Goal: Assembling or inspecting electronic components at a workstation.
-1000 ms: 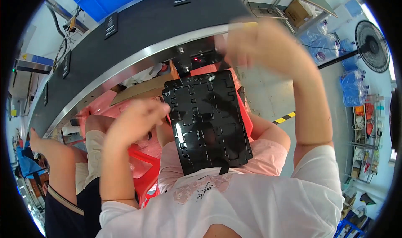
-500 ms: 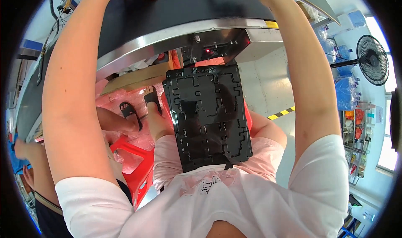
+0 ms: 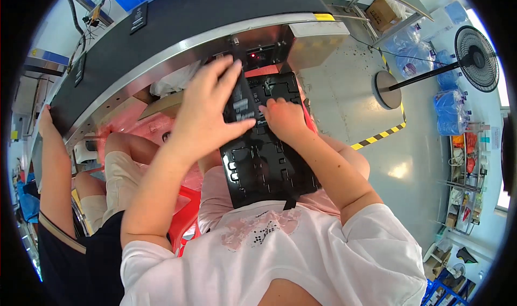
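Observation:
A black moulded plastic tray (image 3: 264, 176) with shaped recesses rests across my lap. Over its far left part my left hand (image 3: 207, 106), slightly blurred, spans a flat black piece (image 3: 240, 98) with pale print, apparently a flat battery, fingers at its upper end and thumb at its lower end. This piece is tilted above the tray. Close on its right, my right hand (image 3: 285, 120) bends its fingers down at the tray, thumb and fingertips on another dark piece (image 3: 258, 93) with pale marks. Much of that second piece is hidden.
A black conveyor belt (image 3: 177, 20) with a metal edge runs in front, carrying flat black pieces (image 3: 139, 18). A co-worker's hand (image 3: 46, 117) is at its left edge. A grey metal box (image 3: 318, 44) and a standing fan (image 3: 476, 58) are to the right.
Both my hands have come back from over the belt to the tray, bringing flat dark pieces. Flat black pieces on the belt have come into view, and the co-worker's arm has reached up to the belt edge.

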### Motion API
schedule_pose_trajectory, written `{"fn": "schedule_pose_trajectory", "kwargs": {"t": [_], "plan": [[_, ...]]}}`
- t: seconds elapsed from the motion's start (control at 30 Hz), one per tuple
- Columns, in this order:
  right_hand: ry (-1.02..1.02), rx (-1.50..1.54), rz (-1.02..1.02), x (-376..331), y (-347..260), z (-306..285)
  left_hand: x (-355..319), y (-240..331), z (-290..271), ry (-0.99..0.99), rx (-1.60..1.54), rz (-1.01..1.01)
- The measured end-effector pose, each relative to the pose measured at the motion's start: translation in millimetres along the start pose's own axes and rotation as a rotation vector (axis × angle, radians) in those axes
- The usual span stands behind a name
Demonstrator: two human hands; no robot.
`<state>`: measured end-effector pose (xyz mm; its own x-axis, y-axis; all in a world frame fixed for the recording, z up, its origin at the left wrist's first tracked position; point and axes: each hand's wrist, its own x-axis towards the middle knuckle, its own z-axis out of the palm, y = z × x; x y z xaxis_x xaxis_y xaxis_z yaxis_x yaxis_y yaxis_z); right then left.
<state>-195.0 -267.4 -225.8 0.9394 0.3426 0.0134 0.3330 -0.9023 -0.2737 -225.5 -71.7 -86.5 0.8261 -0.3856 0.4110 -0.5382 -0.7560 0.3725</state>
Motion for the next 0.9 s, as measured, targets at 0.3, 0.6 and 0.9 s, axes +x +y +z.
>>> {"fn": "schedule_pose_trajectory", "kwargs": {"t": [0.3, 0.6, 0.9], "plan": [[0.262, 0.104, 0.261, -40, 35, -22, -69, -50, 111, -0.341, 0.161, -0.216], [-0.123, 0.725, 0.205, -49, 67, 5, -96, -42, 114, -0.399, 0.273, -0.194], [-0.539, 0.224, 0.087, -13, 32, -116, -103, -40, 120, -0.272, 0.309, -0.224]]}}
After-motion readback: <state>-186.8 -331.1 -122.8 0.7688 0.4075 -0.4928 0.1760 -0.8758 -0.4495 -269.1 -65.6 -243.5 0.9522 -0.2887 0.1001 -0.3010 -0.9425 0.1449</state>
